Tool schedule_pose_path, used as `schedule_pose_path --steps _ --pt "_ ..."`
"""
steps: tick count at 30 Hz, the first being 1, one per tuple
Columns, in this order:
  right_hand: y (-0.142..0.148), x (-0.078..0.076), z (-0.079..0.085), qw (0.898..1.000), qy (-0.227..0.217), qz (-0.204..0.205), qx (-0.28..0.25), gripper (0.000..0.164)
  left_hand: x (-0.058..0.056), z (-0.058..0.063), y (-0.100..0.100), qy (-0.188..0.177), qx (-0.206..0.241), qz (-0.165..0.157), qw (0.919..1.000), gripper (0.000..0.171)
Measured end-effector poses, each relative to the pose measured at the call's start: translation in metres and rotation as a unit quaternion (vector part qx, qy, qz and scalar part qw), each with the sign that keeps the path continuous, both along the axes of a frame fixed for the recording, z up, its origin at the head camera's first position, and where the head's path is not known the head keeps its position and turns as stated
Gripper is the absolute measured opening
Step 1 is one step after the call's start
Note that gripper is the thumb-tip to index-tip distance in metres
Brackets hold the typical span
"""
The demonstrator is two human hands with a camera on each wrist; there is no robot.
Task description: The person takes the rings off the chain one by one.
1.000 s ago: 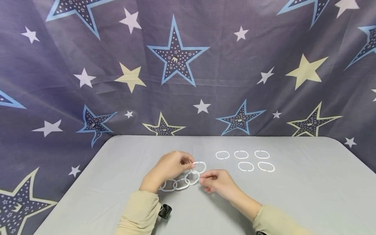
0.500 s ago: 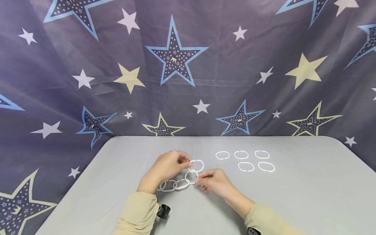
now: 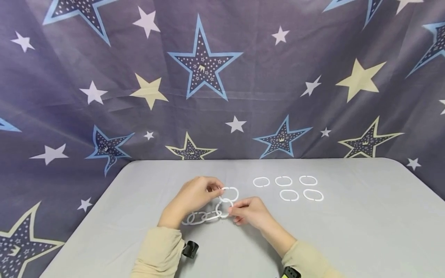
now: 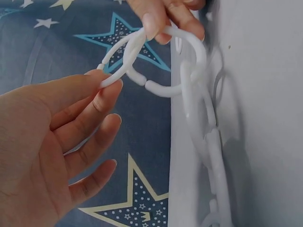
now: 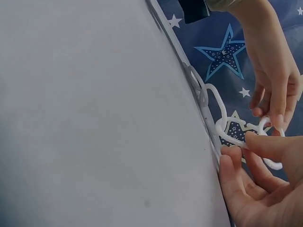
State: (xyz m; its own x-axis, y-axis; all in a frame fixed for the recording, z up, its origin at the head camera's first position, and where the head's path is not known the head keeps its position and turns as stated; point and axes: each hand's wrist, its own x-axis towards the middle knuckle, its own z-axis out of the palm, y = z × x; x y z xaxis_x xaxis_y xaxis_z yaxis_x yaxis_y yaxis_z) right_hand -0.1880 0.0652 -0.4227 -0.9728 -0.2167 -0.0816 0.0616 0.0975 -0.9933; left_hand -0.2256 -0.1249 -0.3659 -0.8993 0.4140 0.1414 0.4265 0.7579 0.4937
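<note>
My left hand (image 3: 196, 197) pinches a white oval plastic chain link (image 3: 238, 193) between thumb and forefinger. My right hand (image 3: 253, 214) grips a second white link (image 4: 163, 90), thumb and finger at its right side. In the left wrist view, the two links pass through each other, and a small gap shows in the second link's lower side. From that second link a short chain of white links (image 4: 191, 109) trails down toward the table, partly behind the left wrist in the head view. In the right wrist view, the right thumb and fingers cover part of the link they hold.
Several loose white links (image 3: 289, 195) lie in two rows on the grey table (image 3: 347, 231), right of the hands. A star-patterned cloth (image 3: 264, 85) hangs behind the table's far edge. A black wrist device (image 3: 190, 249) sits by the left cuff.
Both hands have shifted slightly left with the two linked pieces. The upper link is a little higher, and the trailing chain has been drawn left. The loose links stay in their rows.
</note>
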Motion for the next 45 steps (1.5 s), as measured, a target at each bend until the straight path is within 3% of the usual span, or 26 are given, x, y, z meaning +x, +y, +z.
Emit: schedule_pose_path --steps 11,21,32,45 --pt "0.001 0.000 0.002 1.000 -0.017 -0.022 -0.010 0.020 -0.001 0.001 -0.006 -0.012 -0.005 0.007 0.9999 0.013" --pt "0.002 -0.001 0.000 0.999 -0.026 -0.018 -0.025 0.019 -0.003 -0.002 -0.010 -0.037 -0.006 0.019 0.9991 0.011" --pt "0.001 0.000 -0.001 0.999 -0.022 -0.018 -0.022 0.021 -0.006 -0.008 -0.017 -0.044 0.021 -0.010 0.9988 0.013" --pt "0.002 -0.001 0.001 1.000 -0.006 -0.022 -0.011 0.020 -0.007 -0.012 -0.023 -0.088 0.042 -0.037 0.9945 0.015"
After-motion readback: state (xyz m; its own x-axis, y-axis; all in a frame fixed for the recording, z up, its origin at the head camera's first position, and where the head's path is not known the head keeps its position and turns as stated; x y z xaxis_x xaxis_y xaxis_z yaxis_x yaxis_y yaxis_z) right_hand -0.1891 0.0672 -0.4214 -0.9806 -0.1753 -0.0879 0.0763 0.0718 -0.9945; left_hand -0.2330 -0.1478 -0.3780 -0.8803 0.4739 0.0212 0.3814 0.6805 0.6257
